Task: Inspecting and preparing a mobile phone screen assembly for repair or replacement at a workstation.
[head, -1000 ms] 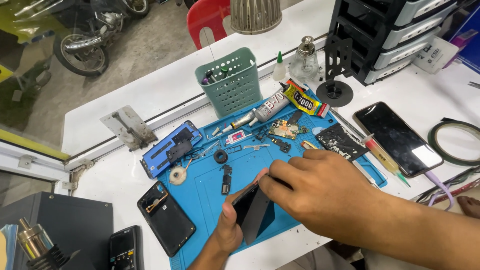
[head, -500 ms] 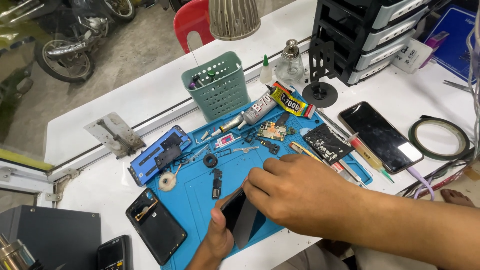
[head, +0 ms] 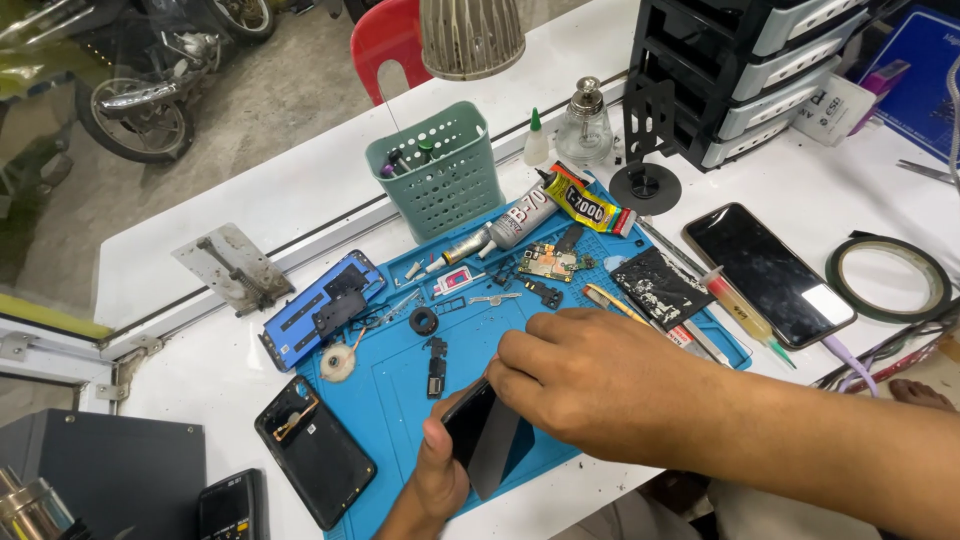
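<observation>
Dark phone screen (head: 485,435) gripped by both hands, yellow-black glue tube (head: 588,205) beyond.

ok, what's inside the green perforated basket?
The green basket shows a few tool handles at its rim, one purple-tipped, one green-capped. Their lower parts and anything at the bottom are hidden by the wall.
</observation>
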